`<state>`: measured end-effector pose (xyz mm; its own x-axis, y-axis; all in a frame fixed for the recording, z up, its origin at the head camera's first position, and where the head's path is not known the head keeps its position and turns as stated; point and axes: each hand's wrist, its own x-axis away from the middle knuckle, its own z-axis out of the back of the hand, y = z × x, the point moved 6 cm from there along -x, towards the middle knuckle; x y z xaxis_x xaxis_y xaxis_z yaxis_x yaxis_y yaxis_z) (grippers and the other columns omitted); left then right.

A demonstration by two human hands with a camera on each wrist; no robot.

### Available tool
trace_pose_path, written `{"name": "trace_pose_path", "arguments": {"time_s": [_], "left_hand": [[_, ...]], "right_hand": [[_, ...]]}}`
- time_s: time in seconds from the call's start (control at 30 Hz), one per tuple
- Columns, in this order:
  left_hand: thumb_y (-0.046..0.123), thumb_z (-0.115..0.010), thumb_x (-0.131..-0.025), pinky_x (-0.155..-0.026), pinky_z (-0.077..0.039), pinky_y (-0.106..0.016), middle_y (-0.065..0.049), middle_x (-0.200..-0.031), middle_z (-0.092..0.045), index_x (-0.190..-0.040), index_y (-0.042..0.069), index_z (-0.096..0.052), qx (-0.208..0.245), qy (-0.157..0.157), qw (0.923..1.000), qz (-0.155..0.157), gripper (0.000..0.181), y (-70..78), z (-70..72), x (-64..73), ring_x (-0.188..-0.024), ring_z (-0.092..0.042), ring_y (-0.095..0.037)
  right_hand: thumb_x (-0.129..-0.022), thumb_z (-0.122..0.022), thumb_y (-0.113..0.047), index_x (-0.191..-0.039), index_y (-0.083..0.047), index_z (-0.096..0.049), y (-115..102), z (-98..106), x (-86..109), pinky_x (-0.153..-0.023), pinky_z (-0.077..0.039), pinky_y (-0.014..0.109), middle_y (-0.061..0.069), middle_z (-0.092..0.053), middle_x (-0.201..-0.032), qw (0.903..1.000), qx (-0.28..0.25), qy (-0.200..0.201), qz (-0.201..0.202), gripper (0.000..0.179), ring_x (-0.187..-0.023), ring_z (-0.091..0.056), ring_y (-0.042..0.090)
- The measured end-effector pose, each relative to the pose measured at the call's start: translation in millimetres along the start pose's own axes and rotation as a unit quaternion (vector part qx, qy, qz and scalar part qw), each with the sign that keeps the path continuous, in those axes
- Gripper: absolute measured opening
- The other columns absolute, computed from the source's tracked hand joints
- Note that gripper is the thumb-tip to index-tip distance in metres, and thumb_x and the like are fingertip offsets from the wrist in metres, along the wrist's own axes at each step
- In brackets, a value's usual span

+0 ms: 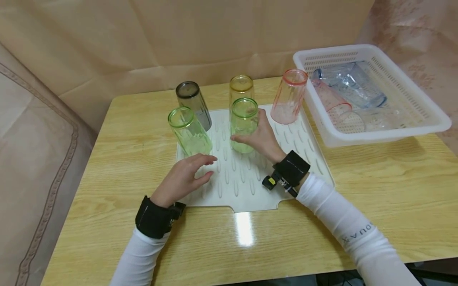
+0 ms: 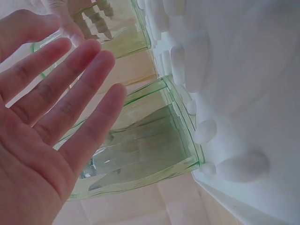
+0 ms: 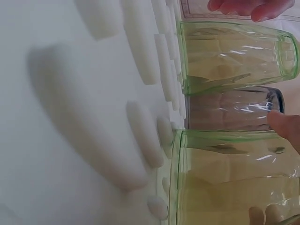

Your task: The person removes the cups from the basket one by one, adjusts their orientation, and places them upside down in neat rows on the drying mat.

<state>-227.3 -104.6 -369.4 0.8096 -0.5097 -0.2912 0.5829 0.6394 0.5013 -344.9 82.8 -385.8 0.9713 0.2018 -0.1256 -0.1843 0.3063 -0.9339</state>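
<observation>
Creased beige sheeting (image 1: 179, 35) backs a wood-grain table (image 1: 107, 171), its near side catching bright glare (image 1: 244, 230).

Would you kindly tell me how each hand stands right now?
Left hand: open, holding nothing.
Right hand: holding the green glass in front of the amber glass.
</observation>
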Motion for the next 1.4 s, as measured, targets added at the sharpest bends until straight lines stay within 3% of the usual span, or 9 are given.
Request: {"name": "trace_pose_path", "arguments": {"time_s": [0.2, 0.5, 0.77, 1.0, 1.2, 1.4], "left_hand": [[0.005, -0.073, -0.086, -0.085, -0.052, -0.041, -0.013, -0.11, -0.067, -0.114, 0.0, -0.065, 0.003, -0.005, 1.0, -0.001, 0.03, 0.5, -1.8, -0.2, -0.102, -0.063, -0.024], [0.005, -0.072, -0.086, -0.084, -0.052, -0.042, -0.013, -0.111, -0.067, -0.113, 0.0, -0.065, -0.005, 0.005, 0.9999, 0.014, 0.029, -5.9, 0.0, 2.5, -0.101, -0.063, -0.024], [0.004, -0.072, -0.086, -0.084, -0.052, -0.043, -0.013, -0.111, -0.067, -0.114, 0.0, -0.065, 0.004, 0.005, 0.9999, 0.013, 0.029, -7.5, -1.7, 3.3, -0.101, -0.063, -0.025], [0.005, -0.072, -0.086, -0.085, -0.051, -0.043, -0.013, -0.111, -0.067, -0.113, 0.0, -0.065, 0.008, 0.005, 0.9999, 0.012, 0.029, -7.1, -0.9, 2.9, -0.102, -0.063, -0.025], [0.005, -0.073, -0.085, -0.087, -0.051, -0.044, -0.013, -0.111, -0.067, -0.113, -0.001, -0.066, 0.011, 0.003, 0.9995, 0.029, 0.029, -8.6, 1.4, 5.0, -0.103, -0.063, -0.026], [0.005, -0.072, -0.086, -0.088, -0.05, -0.045, -0.013, -0.111, -0.067, -0.114, 0.0, -0.065, 0.013, -0.005, 0.9992, 0.037, 0.029, -11.6, 0.0, 5.0, -0.103, -0.062, -0.025]], "right_hand": [[-0.066, -0.09, -0.014, -0.137, 0.0, -0.031, -3, 4, 2.5, -0.104, -0.033, 0.038, 0.015, -0.044, -0.132, 0.9999, 0.006, -0.006, 0.011, 0.093, -0.121, -0.045, 0.024], [-0.067, -0.09, -0.022, -0.141, -0.002, -0.03, -22, 27, 13.4, -0.109, -0.027, 0.046, 0.013, -0.037, -0.141, 0.9966, 0.069, -0.017, 0.041, 0.097, -0.134, -0.03, 0.029], [-0.07, -0.088, -0.017, -0.142, 0.0, -0.03, -46, 72, 27.6, -0.11, -0.025, 0.038, 0.014, -0.036, -0.144, 0.9924, 0.111, 0.0, 0.053, 0.094, -0.135, -0.031, 0.025], [-0.069, -0.087, -0.011, -0.139, 0.0, -0.036, -75, 114, 33.7, -0.111, -0.022, 0.039, 0.014, -0.039, -0.142, 0.9852, 0.146, 0.037, 0.081, 0.088, -0.134, -0.032, 0.024], [-0.072, -0.085, -0.01, -0.139, 0.002, -0.037, -90, 144, 26.5, -0.111, -0.022, 0.035, 0.018, -0.04, -0.141, 0.9775, 0.189, 0.051, 0.078, 0.084, -0.134, -0.032, 0.027], [-0.075, -0.081, -0.011, -0.141, 0.002, -0.035, -87, 169, 17.1, -0.112, -0.02, 0.035, 0.018, -0.038, -0.143, 0.9771, 0.197, 0.061, 0.054, 0.081, -0.134, -0.031, 0.027]]}}
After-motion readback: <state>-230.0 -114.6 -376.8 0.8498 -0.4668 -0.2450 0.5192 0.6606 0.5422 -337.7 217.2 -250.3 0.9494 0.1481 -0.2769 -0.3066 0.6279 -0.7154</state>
